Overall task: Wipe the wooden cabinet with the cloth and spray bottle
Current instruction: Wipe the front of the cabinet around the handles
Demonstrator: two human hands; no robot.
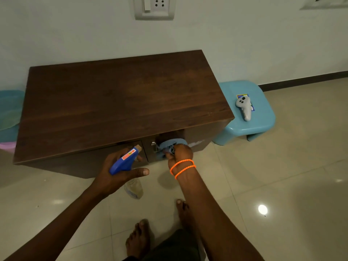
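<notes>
At far left, a translucent blue-green bag or bin [8,110] was cut off by the frame edge and partly hidden behind the wooden cabinet [120,102], so its nature could not be determined; a pink item below it was equally unclear. The cabinet stood against the wall, its dark top bare. The left hand [114,172] was closed around the blue head of the spray bottle [125,160], nozzle toward the cabinet front; the clear body hung below the hand, mostly hidden. The right hand [179,153], two orange bead bands at the wrist, gripped a bunched blue cloth [170,146] pressed against the right door just beside a metal handle [154,146]; the fingers were largely buried in cloth. At right, a blue plastic stool [263,117] carried a white controller [244,107] lying over a small card, its print illegible.
</notes>
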